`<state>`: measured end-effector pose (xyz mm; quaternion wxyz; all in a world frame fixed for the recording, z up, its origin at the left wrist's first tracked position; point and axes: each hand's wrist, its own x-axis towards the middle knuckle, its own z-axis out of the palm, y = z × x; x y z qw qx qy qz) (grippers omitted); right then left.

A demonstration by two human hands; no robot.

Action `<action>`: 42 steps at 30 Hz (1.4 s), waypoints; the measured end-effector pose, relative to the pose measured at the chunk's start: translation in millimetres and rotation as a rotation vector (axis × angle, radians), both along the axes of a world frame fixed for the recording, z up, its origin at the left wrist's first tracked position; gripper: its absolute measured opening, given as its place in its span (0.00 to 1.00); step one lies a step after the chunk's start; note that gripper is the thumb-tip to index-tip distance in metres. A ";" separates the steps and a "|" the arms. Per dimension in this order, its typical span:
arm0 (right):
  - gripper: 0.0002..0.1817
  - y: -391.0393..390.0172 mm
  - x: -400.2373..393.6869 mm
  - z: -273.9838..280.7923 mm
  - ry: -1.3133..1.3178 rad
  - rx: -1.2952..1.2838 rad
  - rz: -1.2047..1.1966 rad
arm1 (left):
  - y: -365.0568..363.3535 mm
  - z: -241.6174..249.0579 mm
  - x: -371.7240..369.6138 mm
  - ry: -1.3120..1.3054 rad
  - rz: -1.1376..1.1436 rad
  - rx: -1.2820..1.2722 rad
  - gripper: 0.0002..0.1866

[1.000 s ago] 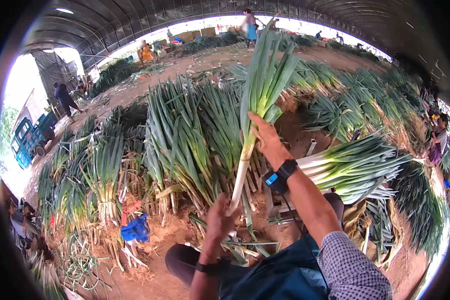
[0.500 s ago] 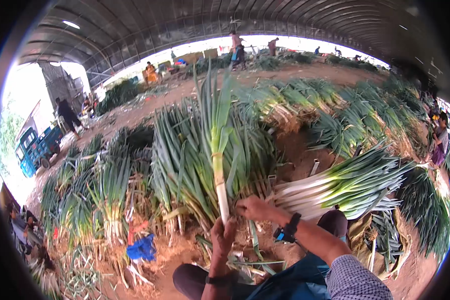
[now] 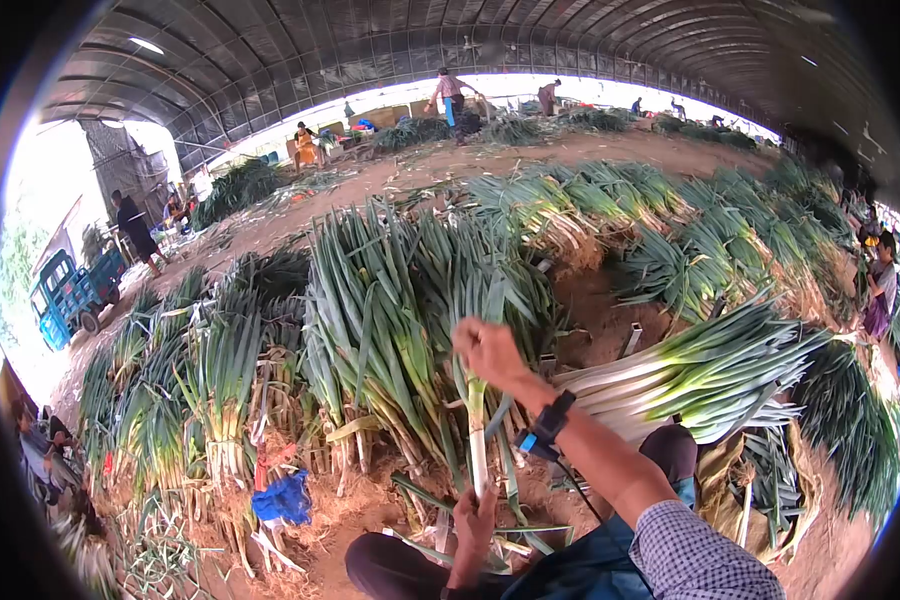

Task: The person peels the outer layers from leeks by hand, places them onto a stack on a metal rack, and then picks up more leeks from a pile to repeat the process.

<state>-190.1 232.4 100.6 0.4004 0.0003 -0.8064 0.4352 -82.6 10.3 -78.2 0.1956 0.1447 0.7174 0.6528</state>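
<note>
My left hand (image 3: 475, 522), low in the centre, is closed round the white lower end of a green onion (image 3: 478, 440) that stands nearly upright. My right hand (image 3: 490, 352) makes a fist at the height of that onion's green part, in front of its leaves. Whatever those fingers hold is hidden. A black strap with a small blue-and-black device (image 3: 545, 428) circles my right wrist. Just behind both hands leans a thick stack of untrimmed green onions (image 3: 370, 320). To the right lies a pile of clean, white-stemmed onions (image 3: 685, 375).
More onion bundles (image 3: 220, 390) line the left, with a blue rag (image 3: 283, 497) on the soil before them. A sack (image 3: 805, 490) with leaves lies at the lower right. Farther off are a blue three-wheeled cart (image 3: 75, 295) and several people, one standing person (image 3: 452, 100) among them.
My right hand has risen from the onion's base to its upper part. My left hand and the onion have dropped and shifted slightly right. A distant person has turned with arms spread.
</note>
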 end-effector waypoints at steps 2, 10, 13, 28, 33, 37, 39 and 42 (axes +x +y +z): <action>0.07 -1.0 17.1 62.1 0.165 -0.160 -0.011 | -1.7 9.0 2.0 -0.048 -0.010 0.042 0.18; 0.07 -23.9 149.5 158.6 0.584 0.255 -0.094 | -3.5 10.0 -15.5 -0.170 0.001 0.180 0.15; 0.07 -49.5 197.7 140.1 0.499 0.202 -0.040 | -7.2 -1.3 -27.4 -0.155 -0.012 0.197 0.15; 0.13 -26.3 190.4 -150.2 -0.773 0.594 0.419 | -25.6 54.5 -10.9 -0.003 -0.025 0.163 0.12; 0.16 15.4 97.0 -56.9 -0.640 -0.460 0.310 | -18.8 39.1 10.8 0.193 -0.012 0.130 0.12; 0.18 23.9 34.4 -88.2 -0.067 -0.745 0.219 | -14.6 29.3 35.2 0.288 0.018 -0.002 0.11; 0.18 25.5 26.6 -97.0 0.046 -0.881 0.186 | -19.4 27.4 24.9 0.279 -0.087 -0.106 0.12; 0.17 25.2 33.4 -66.2 -0.041 -1.316 0.444 | -11.1 52.9 2.4 0.161 -0.127 -0.045 0.15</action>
